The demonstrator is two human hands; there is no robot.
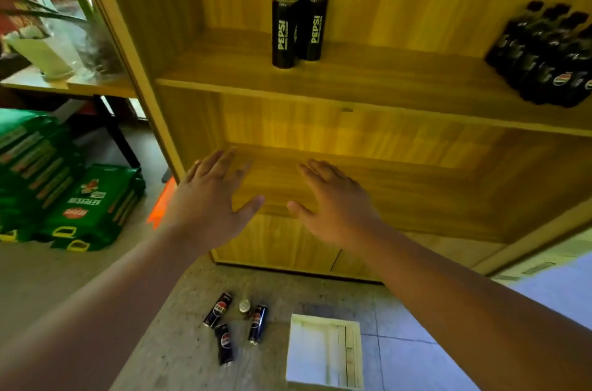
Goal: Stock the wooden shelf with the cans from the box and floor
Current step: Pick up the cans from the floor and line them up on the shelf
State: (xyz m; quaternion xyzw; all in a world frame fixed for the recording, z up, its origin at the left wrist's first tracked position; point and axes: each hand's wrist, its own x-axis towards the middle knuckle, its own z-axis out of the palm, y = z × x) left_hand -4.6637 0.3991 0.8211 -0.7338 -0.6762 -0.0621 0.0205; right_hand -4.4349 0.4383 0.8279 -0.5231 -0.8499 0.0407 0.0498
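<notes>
The wooden shelf (pixel 320 83) fills the upper half of the head view. Several black Pepsi cans (pixel 298 22) stand in two rows on its upper board. My left hand (pixel 211 201) and my right hand (pixel 336 205) hover side by side in front of the lower board, palms down, fingers spread, holding nothing. On the floor below, three dark Pepsi cans lie on their sides (pixel 217 310) (pixel 225 344) (pixel 258 324) and one can stands upright (pixel 245 306). To their right sits a pale wooden box (pixel 323 352); no cans show inside it.
Dark Pepsi bottles (pixel 547 61) crowd the right end of the upper board. Green packaged cartons (pixel 93 208) are stacked on the floor at left, next to a table (pixel 67 85) with a white pot. An orange strip (pixel 163 201) lies beside the shelf's left side.
</notes>
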